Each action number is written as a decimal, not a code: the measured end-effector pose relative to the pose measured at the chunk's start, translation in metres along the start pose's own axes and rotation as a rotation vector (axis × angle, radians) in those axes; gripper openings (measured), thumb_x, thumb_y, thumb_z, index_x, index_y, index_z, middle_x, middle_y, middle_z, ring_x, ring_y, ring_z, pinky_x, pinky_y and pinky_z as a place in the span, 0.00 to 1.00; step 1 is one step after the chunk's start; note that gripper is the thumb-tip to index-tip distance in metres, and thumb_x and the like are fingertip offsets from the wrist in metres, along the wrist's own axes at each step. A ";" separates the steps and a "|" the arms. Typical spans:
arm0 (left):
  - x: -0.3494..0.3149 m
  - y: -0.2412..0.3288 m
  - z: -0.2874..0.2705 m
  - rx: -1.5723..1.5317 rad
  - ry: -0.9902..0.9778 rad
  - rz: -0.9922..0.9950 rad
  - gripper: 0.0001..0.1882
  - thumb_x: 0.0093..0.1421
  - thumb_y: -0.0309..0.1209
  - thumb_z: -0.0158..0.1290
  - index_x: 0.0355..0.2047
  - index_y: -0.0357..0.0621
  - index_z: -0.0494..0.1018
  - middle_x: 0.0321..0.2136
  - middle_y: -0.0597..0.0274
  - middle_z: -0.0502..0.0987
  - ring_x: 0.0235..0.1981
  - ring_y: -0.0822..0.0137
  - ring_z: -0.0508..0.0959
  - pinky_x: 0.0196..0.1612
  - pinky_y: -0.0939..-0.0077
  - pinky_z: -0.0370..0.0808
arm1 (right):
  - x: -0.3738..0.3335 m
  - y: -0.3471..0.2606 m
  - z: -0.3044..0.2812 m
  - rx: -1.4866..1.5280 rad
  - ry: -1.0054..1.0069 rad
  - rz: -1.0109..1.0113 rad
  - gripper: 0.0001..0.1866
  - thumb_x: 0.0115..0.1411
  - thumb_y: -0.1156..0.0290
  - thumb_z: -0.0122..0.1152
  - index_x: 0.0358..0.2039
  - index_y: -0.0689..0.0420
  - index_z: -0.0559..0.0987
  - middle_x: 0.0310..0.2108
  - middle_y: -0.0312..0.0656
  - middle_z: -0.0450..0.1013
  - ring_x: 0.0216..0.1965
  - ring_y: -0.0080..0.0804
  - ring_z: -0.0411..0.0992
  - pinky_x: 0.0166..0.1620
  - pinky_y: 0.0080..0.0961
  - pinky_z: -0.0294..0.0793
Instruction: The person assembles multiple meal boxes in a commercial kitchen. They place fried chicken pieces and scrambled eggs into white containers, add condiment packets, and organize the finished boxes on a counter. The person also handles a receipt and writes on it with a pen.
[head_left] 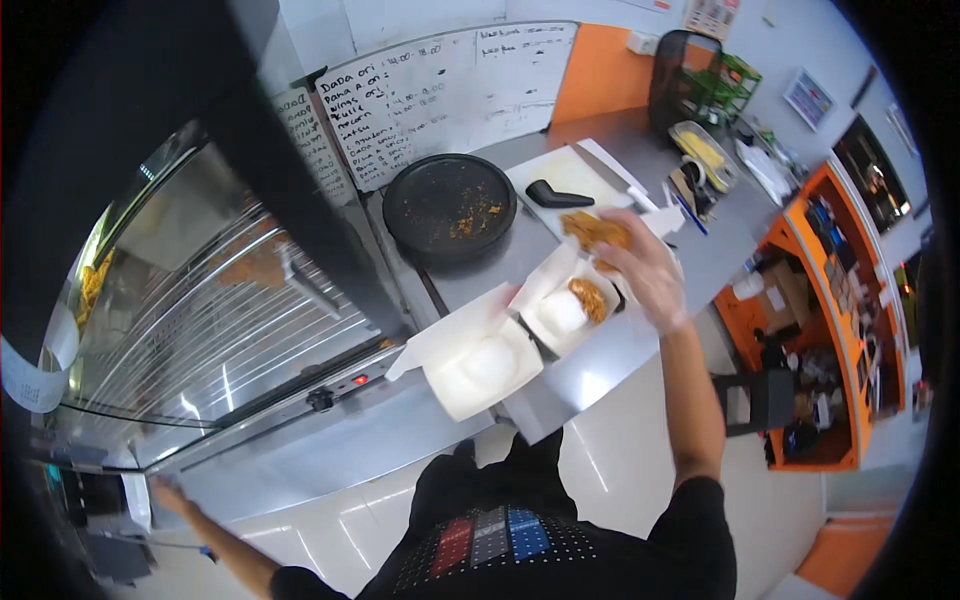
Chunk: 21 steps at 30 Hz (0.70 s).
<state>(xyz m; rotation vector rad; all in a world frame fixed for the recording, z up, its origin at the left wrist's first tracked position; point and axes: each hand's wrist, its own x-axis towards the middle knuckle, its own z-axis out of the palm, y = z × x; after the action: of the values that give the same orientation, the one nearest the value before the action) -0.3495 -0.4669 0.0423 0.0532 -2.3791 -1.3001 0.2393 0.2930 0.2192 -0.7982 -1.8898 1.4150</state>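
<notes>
My right hand [650, 272], seemingly in a thin clear glove, is over an opened white paper box [655, 222] on the steel counter. Its fingers and thumb are closed round a piece of fried chicken [590, 232], blurred a little. Left of it, an open box [548, 332] holds a white mound of rice [566, 311] and a golden fried piece [590, 298]. The nearest open box [460, 400] has only rice [490, 366] showing. Far to the left, my left hand [172, 496] reaches past the glass cabinet's lower corner; its fingers are small and smeared.
A glass food warmer [290, 290] with wire racks stands at left. Behind the boxes are a round black pan [450, 215] with crumbs, a white cutting board [570, 175] with a black-handled tool [558, 196], and a knife [610, 170]. An orange shelf [815, 300] stands at right.
</notes>
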 end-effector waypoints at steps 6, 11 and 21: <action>-0.380 0.116 0.231 0.735 -0.066 -0.516 0.34 0.58 0.54 0.53 0.59 0.50 0.64 0.58 0.47 0.64 0.60 0.48 0.62 0.59 0.48 0.61 | 0.227 0.092 0.038 -0.791 -0.518 -0.206 0.22 0.54 0.68 0.62 0.50 0.58 0.74 0.44 0.50 0.75 0.40 0.42 0.76 0.45 0.33 0.76; -0.447 0.184 0.257 0.915 0.068 -0.390 0.35 0.63 0.56 0.44 0.64 0.52 0.56 0.65 0.49 0.53 0.67 0.50 0.50 0.60 0.36 0.54 | 0.288 0.152 0.099 -0.643 -0.688 -0.348 0.24 0.57 0.62 0.57 0.54 0.55 0.71 0.54 0.54 0.69 0.52 0.52 0.70 0.55 0.40 0.69; -0.441 0.216 0.277 1.110 0.002 -0.473 0.32 0.67 0.52 0.36 0.64 0.47 0.53 0.65 0.46 0.53 0.67 0.49 0.50 0.58 0.34 0.58 | 0.306 0.218 -0.059 -1.489 -0.888 -0.118 0.27 0.55 0.66 0.56 0.54 0.63 0.67 0.44 0.60 0.73 0.45 0.53 0.74 0.49 0.44 0.74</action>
<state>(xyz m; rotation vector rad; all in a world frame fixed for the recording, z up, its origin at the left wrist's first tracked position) -0.0190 -0.0227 -0.0660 0.9614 -2.8590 0.0425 0.1184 0.6172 0.0615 -0.5901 -3.5879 -0.0777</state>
